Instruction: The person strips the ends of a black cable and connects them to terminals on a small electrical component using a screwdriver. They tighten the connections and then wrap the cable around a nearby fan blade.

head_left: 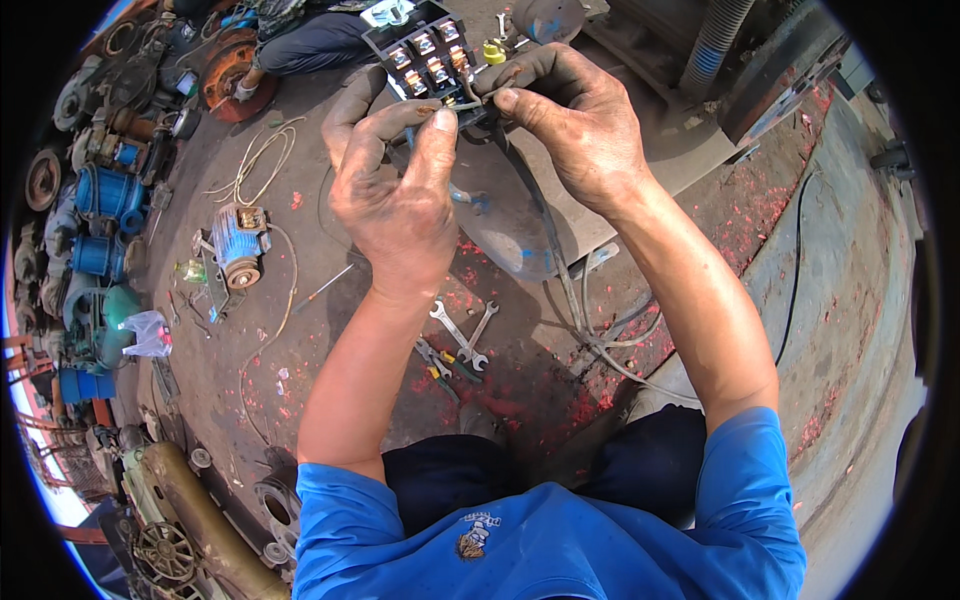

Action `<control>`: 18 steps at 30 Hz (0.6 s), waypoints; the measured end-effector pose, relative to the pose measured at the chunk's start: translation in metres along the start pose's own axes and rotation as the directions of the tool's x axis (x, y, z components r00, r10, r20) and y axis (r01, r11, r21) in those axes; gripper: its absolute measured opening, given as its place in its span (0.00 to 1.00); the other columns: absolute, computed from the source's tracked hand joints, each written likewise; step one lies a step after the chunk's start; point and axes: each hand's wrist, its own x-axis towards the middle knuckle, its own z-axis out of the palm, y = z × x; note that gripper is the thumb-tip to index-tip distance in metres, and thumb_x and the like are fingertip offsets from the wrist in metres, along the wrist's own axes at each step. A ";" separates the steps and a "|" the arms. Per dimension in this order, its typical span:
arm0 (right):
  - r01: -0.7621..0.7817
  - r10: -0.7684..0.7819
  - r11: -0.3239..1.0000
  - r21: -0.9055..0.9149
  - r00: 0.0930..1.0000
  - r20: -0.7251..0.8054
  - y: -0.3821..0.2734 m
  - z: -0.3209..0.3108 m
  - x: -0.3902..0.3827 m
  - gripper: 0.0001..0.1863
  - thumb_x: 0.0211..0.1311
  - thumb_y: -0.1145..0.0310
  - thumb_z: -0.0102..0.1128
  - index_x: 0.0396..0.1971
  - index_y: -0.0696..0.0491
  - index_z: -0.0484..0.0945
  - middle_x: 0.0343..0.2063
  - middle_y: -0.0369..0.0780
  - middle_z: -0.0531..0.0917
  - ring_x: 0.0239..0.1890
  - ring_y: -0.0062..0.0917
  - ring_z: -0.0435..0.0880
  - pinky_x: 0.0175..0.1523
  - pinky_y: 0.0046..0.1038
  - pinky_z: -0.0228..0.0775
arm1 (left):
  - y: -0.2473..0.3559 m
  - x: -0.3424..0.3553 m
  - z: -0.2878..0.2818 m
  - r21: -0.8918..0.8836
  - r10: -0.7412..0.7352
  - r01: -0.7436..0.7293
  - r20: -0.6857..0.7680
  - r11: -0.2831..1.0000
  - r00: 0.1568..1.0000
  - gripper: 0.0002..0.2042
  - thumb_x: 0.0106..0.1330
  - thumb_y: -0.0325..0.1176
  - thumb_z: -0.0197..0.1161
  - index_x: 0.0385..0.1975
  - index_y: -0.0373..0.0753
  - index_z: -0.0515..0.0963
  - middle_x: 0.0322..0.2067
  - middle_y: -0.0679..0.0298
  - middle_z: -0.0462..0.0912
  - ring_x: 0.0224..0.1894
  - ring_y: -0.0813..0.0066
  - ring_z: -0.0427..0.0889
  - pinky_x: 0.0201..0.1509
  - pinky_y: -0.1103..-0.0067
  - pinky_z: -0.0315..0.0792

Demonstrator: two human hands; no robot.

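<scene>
Blue shirt (560, 545) was nearest, at bottom of view. L hand (395, 205) was nearly closed, thumb & forefinger pinching grey wire (464, 105); R hand (592, 130) pinched same wire, also nearly closed. Wire was at near edge of black box (418, 62) w/ metal contacts. Two spanners (452, 328) lay on dirty floor (200, 360) below.

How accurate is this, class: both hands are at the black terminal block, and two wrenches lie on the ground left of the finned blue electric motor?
Not quite: the head view shows the two wrenches on the ground right of the finned blue electric motor, not left. The left hand and right hand are at the black terminal block.
</scene>
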 end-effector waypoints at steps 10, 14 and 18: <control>0.316 -0.316 0.937 -0.152 0.949 0.022 -0.003 0.006 -0.007 0.11 0.59 0.76 0.64 0.42 0.60 0.80 0.36 0.40 0.84 0.39 0.21 0.84 0.45 0.26 0.78 | 0.015 0.019 0.001 0.360 0.407 -0.505 0.316 0.784 0.857 0.10 0.54 0.24 0.73 0.36 0.43 0.88 0.67 0.44 0.63 0.68 0.52 0.63 0.70 0.65 0.59; 0.145 -0.143 0.987 -0.069 0.989 0.030 -0.013 0.008 -0.004 0.11 0.59 0.75 0.64 0.42 0.59 0.81 0.35 0.40 0.85 0.38 0.20 0.82 0.46 0.27 0.75 | 0.007 0.019 0.003 0.211 0.385 -0.437 0.247 0.874 0.889 0.16 0.56 0.22 0.69 0.45 0.43 0.86 0.66 0.45 0.62 0.69 0.46 0.61 0.71 0.61 0.57; 0.110 -0.109 0.992 -0.061 0.994 0.028 -0.017 0.007 -0.006 0.11 0.59 0.76 0.64 0.42 0.59 0.82 0.35 0.39 0.86 0.38 0.18 0.82 0.46 0.26 0.75 | 0.012 0.028 0.006 0.360 0.389 -0.508 0.355 0.783 0.850 0.20 0.57 0.21 0.67 0.52 0.39 0.81 0.65 0.45 0.62 0.68 0.45 0.62 0.71 0.62 0.58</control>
